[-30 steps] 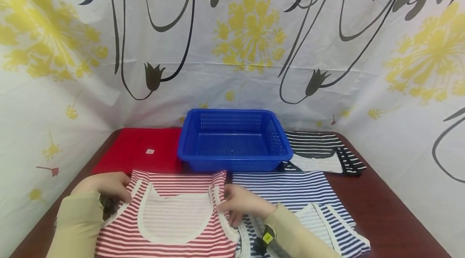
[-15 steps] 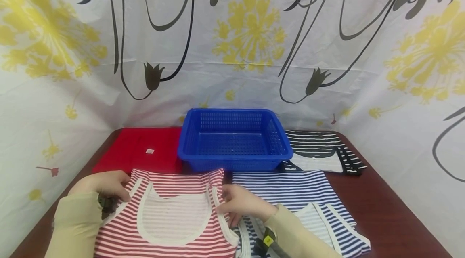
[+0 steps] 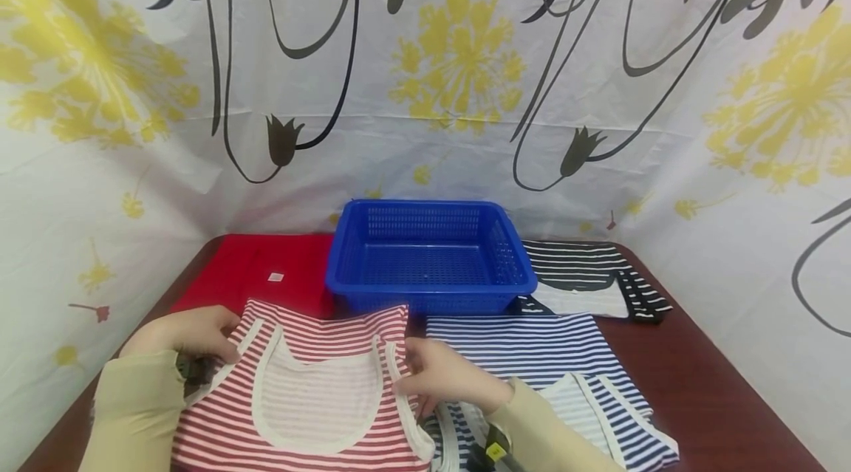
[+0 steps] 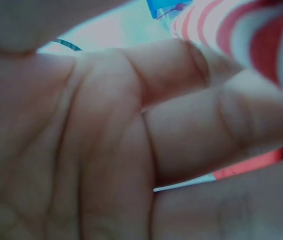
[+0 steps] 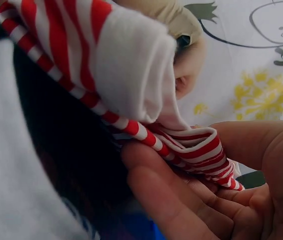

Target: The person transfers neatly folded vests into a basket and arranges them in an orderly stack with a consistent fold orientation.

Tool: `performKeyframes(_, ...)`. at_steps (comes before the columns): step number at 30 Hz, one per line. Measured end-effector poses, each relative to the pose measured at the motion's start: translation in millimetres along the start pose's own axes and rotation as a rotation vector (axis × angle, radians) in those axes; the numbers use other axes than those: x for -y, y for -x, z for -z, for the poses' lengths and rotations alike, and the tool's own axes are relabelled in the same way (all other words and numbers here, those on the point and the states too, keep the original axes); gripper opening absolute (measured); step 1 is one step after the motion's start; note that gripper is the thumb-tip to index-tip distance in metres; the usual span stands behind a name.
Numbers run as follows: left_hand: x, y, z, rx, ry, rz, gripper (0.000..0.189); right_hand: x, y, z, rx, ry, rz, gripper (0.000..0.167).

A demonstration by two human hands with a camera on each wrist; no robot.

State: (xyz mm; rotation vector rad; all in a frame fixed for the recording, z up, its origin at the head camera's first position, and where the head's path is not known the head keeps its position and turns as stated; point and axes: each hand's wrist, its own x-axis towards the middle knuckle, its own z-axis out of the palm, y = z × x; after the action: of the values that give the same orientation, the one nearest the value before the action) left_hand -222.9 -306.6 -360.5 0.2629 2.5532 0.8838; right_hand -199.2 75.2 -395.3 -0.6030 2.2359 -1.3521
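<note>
A red-and-white striped tank top (image 3: pixel 319 445) with white trim lies across the front left of the table, its neckline facing up. My left hand (image 3: pixel 182 335) grips its left shoulder edge, and the striped cloth (image 4: pixel 216 30) shows beyond the fingers in the left wrist view. On the other side my right hand (image 3: pixel 452 376) pinches the right shoulder edge between thumb and fingers. In the right wrist view the striped cloth (image 5: pixel 201 155) is bunched between that thumb and the fingers, raised at the edge.
Behind stands a blue plastic basket (image 3: pixel 425 302). A folded red garment (image 3: pixel 266 272) lies at the back left, a black-and-white striped garment (image 3: pixel 578 265) at the back right. A blue-and-white striped tank top (image 3: pixel 525 346) lies right of the red-striped one, on the dark brown table (image 3: pixel 718 398).
The far edge of the red-striped tank top has risen a little, its left corner most. Its right corner and both hands have shifted slightly; the grip stays the same.
</note>
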Motion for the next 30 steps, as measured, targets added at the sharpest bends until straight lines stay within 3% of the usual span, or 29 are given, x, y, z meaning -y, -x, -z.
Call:
performKeyframes(4,-5.4,2.2,1.6,-0.022,-0.027,-0.002,0.036,6,4.3,-2,0.006,-0.010,0.034,0.046)
performKeyframes(9,-11.2,5.5,2.0,-0.039,-0.029,-0.009,0.036,13,9.8,-4,0.004,0.019,0.072,0.040)
performKeyframes(16,-18.9,11.3,3.0,-0.040,-0.014,-0.072,0.031,21,17.1,-5,0.014,0.053,0.111,0.044)
performKeyframes(26,-28.5,18.7,9.8,-0.010,0.016,-0.123,0.040,33,30.1,-4,0.039,0.075,0.183,0.042)
performKeyframes(30,-31.4,21.8,12.4,-0.024,-0.026,-0.178,0.037,37,35.3,-2,0.040,0.079,0.206,0.048)
